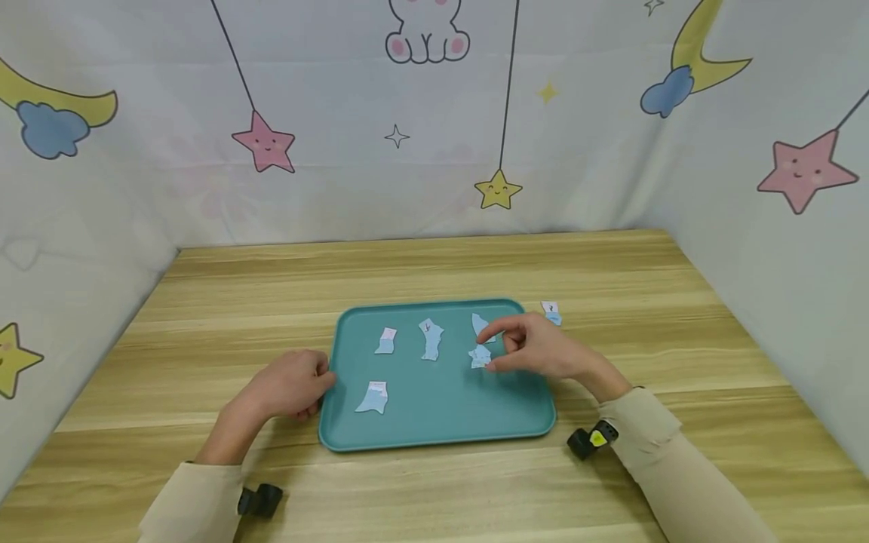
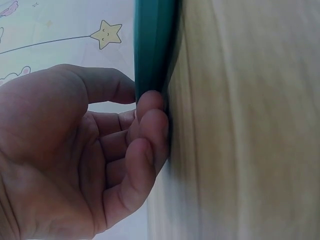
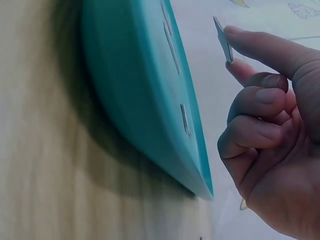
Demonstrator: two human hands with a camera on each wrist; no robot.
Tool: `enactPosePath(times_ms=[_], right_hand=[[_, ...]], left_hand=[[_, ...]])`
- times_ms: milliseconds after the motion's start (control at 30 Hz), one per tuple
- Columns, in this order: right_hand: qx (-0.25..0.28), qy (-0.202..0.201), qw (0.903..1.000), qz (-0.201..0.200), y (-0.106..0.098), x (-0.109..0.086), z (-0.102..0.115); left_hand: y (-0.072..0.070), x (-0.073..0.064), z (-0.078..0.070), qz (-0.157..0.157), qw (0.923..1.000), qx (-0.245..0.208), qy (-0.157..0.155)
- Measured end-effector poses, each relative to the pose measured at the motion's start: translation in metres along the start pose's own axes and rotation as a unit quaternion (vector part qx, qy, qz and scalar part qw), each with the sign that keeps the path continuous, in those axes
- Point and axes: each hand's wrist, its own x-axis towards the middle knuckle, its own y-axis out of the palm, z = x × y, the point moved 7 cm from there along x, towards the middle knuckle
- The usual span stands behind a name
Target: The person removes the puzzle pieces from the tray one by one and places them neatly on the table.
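Note:
A teal tray (image 1: 434, 422) lies on the wooden table. My left hand (image 1: 299, 385) grips its left edge; in the left wrist view the thumb is at the rim and the curled fingertips (image 2: 152, 122) are at the underside. Over the tray's right part, my right hand (image 1: 543, 348) pinches a small irregular light-blue piece (image 1: 479, 357) between thumb and index finger. Edge-on in the right wrist view, this piece (image 3: 223, 40) looks thin and stiff. Just behind it on the tray is another blue piece (image 1: 480, 326), partly hidden by the index finger.
Three other pale blue and white pieces lie on the tray: one upper left (image 1: 386, 341), one upper middle (image 1: 431, 339) and one lower left (image 1: 373, 398). Another piece (image 1: 552, 312) rests on the table past the tray's right corner. A printed curtain (image 1: 339, 188) surrounds the table.

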Motion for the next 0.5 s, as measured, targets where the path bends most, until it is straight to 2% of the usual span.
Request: enactPosePath(times_ms=[500], right_hand=[[-0.011, 0.01, 0.9998, -0.015, -0.02, -0.005, -0.012]], left_hand=[[0.0, -0.001, -0.001, -0.001, 1.0, 0.001, 0.0]])
